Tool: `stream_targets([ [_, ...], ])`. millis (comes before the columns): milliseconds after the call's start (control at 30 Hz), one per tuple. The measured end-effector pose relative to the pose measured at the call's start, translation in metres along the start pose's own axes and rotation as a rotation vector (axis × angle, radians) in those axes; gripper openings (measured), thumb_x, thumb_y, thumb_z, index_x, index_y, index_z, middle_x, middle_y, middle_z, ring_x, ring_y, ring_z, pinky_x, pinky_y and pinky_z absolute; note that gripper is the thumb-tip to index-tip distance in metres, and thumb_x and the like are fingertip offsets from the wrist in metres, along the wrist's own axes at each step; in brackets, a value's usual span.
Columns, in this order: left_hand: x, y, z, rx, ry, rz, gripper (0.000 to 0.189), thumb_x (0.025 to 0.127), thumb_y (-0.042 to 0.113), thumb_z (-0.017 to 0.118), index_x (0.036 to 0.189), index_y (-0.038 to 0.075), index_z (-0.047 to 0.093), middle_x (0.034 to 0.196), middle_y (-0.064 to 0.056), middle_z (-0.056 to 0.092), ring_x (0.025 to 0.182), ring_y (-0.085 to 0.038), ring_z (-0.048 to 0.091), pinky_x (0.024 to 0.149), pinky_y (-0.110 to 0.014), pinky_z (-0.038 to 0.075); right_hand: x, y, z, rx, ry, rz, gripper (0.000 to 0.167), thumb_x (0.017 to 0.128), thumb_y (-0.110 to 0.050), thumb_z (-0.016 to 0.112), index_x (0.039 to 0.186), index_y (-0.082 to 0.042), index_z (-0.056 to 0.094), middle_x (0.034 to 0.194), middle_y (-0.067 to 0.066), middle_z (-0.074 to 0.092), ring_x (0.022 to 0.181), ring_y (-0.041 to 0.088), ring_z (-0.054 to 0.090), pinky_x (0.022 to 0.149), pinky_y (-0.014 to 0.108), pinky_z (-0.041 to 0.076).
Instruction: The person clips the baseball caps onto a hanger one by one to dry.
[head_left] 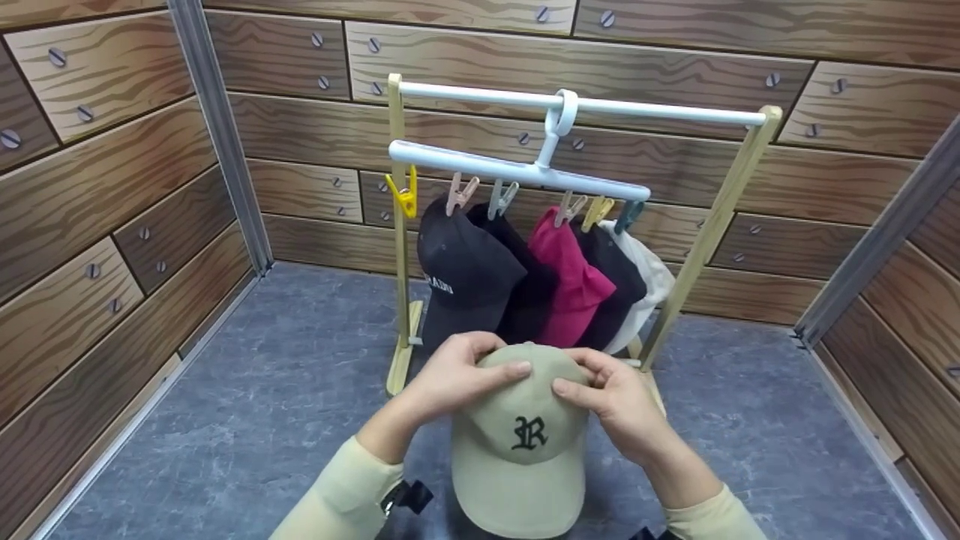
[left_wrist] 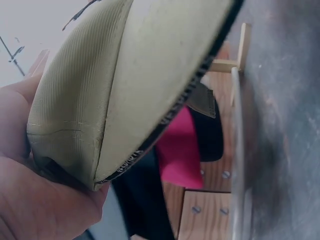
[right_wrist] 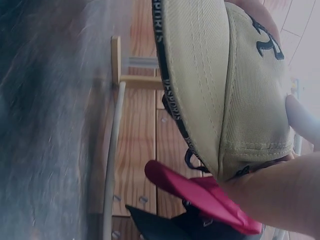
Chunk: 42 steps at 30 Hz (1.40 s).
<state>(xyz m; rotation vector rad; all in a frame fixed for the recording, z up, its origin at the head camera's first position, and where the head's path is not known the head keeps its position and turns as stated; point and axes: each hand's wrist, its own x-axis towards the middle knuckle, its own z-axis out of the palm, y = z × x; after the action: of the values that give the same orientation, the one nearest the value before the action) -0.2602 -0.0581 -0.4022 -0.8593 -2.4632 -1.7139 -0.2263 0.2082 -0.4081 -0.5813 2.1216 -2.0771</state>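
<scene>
A khaki baseball cap (head_left: 517, 480) with a dark letter R on its front is held up in front of the rack, brim toward me. My left hand (head_left: 457, 382) grips the crown from the left, thumb on top. From the right, my right hand (head_left: 619, 397) pinches the crown with its thumb on the front. Both thumbs lie near the top, a little apart. In the left wrist view the cap's brim (left_wrist: 160, 60) has a dark lettered edge. The right wrist view shows the same cap (right_wrist: 255, 100) between palm and fingers. The fingers behind the crown are partly hidden.
Behind the cap stands a wooden rack (head_left: 705, 225) with a white rail (head_left: 480, 94). A pale blue hanger (head_left: 517, 166) hangs there, with clothespins holding a black cap (head_left: 465, 262), a magenta cap (head_left: 566, 277), a white cap (head_left: 645, 277) and other dark caps. A yellow clothespin (head_left: 405, 199) hangs at the left.
</scene>
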Motion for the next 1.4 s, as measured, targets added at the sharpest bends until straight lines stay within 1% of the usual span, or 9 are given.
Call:
stream_targets([
  [167, -0.006, 0.004, -0.018, -0.007, -0.001, -0.016, 0.033, 0.099, 0.042, 0.085, 0.097, 0.01, 0.08, 0.085, 0.005, 0.072, 0.074, -0.011, 0.066, 0.07, -0.031, 0.057, 0.006, -0.005, 0.017, 0.026, -0.013, -0.009, 0.041, 0.104, -0.002, 0.076, 0.14, 0.012, 0.063, 0.121, 0.008, 0.081, 0.109, 0.019, 0.078, 0.093, 0.034, 0.063],
  [533, -0.015, 0.009, -0.051, -0.024, 0.025, -0.039, 0.031, 0.1, 0.038, 0.085, 0.098, 0.008, 0.078, 0.088, 0.002, 0.072, 0.077, -0.013, 0.066, 0.069, -0.03, 0.055, 0.024, -0.013, 0.05, 0.052, 0.005, -0.011, 0.043, 0.101, -0.004, 0.08, 0.139, 0.01, 0.064, 0.118, 0.01, 0.082, 0.106, 0.021, 0.079, 0.091, 0.034, 0.063],
  [700, -0.016, 0.009, -0.063, -0.006, 0.035, -0.035, 0.029, 0.101, 0.04, 0.084, 0.1, 0.011, 0.079, 0.093, 0.0, 0.073, 0.08, -0.016, 0.066, 0.069, -0.031, 0.055, 0.032, -0.016, 0.061, 0.056, 0.016, -0.013, 0.045, 0.099, -0.003, 0.082, 0.139, 0.009, 0.065, 0.117, 0.011, 0.082, 0.104, 0.021, 0.079, 0.089, 0.035, 0.063],
  [767, -0.016, 0.008, -0.068, -0.011, 0.037, -0.035, 0.028, 0.101, 0.04, 0.084, 0.1, 0.013, 0.079, 0.097, 0.0, 0.071, 0.085, -0.017, 0.065, 0.071, -0.031, 0.054, 0.035, -0.017, 0.065, 0.053, 0.015, -0.013, 0.046, 0.099, -0.004, 0.082, 0.14, 0.008, 0.065, 0.116, 0.011, 0.082, 0.104, 0.022, 0.079, 0.088, 0.036, 0.064],
  [933, -0.017, 0.005, -0.08, -0.086, 0.059, -0.06, 0.027, 0.1, 0.039, 0.085, 0.099, 0.013, 0.079, 0.094, -0.002, 0.07, 0.08, -0.017, 0.063, 0.067, -0.029, 0.053, 0.046, -0.022, 0.075, 0.031, 0.007, -0.031, 0.046, 0.1, -0.007, 0.083, 0.139, 0.007, 0.065, 0.117, 0.014, 0.082, 0.105, 0.023, 0.079, 0.089, 0.037, 0.064],
  [1000, -0.016, 0.005, -0.085, -0.117, 0.072, -0.071, 0.026, 0.099, 0.038, 0.086, 0.099, 0.013, 0.078, 0.091, -0.003, 0.071, 0.075, -0.017, 0.064, 0.065, -0.029, 0.054, 0.05, -0.024, 0.079, 0.022, 0.011, -0.041, 0.045, 0.099, -0.007, 0.084, 0.139, 0.006, 0.066, 0.116, 0.015, 0.082, 0.104, 0.023, 0.079, 0.089, 0.037, 0.064],
  [1067, -0.016, 0.005, -0.09, -0.139, 0.086, -0.073, 0.026, 0.099, 0.036, 0.086, 0.1, 0.012, 0.078, 0.091, -0.003, 0.072, 0.075, -0.016, 0.064, 0.065, -0.029, 0.054, 0.055, -0.026, 0.084, 0.019, 0.017, -0.047, 0.045, 0.098, -0.007, 0.085, 0.138, 0.005, 0.067, 0.115, 0.015, 0.082, 0.104, 0.024, 0.079, 0.089, 0.037, 0.064],
  [1233, -0.017, 0.005, -0.102, -0.168, 0.11, -0.059, 0.023, 0.099, 0.031, 0.086, 0.101, 0.01, 0.079, 0.096, -0.005, 0.073, 0.078, -0.018, 0.065, 0.066, -0.029, 0.055, 0.064, -0.032, 0.094, 0.015, 0.033, -0.048, 0.045, 0.096, -0.006, 0.086, 0.137, 0.003, 0.069, 0.112, 0.014, 0.082, 0.102, 0.023, 0.079, 0.087, 0.037, 0.064],
  [1400, -0.017, 0.004, -0.112, -0.194, 0.128, -0.042, 0.019, 0.1, 0.027, 0.086, 0.097, 0.01, 0.078, 0.092, -0.004, 0.071, 0.075, -0.015, 0.062, 0.063, -0.027, 0.052, 0.07, -0.038, 0.104, 0.005, 0.03, -0.044, 0.044, 0.096, -0.006, 0.086, 0.137, 0.001, 0.07, 0.11, 0.015, 0.083, 0.099, 0.023, 0.08, 0.086, 0.037, 0.064],
])
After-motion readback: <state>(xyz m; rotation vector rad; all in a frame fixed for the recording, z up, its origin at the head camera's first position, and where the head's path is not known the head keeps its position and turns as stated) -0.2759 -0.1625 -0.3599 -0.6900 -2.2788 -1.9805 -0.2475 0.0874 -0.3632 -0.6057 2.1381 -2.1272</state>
